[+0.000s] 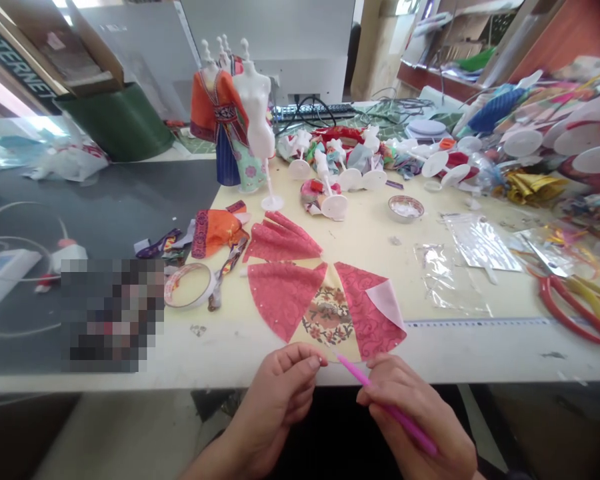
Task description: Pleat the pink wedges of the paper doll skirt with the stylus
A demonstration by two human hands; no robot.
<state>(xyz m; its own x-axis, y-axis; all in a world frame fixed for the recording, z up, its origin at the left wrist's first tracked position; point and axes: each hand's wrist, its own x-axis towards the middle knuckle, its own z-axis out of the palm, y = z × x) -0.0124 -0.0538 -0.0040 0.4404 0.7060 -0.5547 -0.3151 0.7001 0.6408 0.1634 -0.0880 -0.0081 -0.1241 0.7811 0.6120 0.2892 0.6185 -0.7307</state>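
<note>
At the table's front edge, my left hand (287,380) is closed, thumb against forefinger. A tiny pale speck shows at its fingertips, too small to name. My right hand (420,413) grips a slim pink pen-like tool (353,368), its pale tip pointing up and left, close to my left fingertips. Just beyond both hands lies a fan-shaped piece of fabric, with a cream panel (329,317) bearing a floral print between a red panel (283,293) and another red panel (363,307) whose corner folds back pink. Small pale dots mark the red fabric. Behind it rests a pleated red piece (283,239).
A roll of tape (190,303) and orange doll clothing (215,233) lie left. Dress forms (257,100) stand behind. A small bowl (405,215) of white bits, plastic bags (480,243) and red-handled scissors (575,327) are to the right. A ruler (450,323) lies nearer.
</note>
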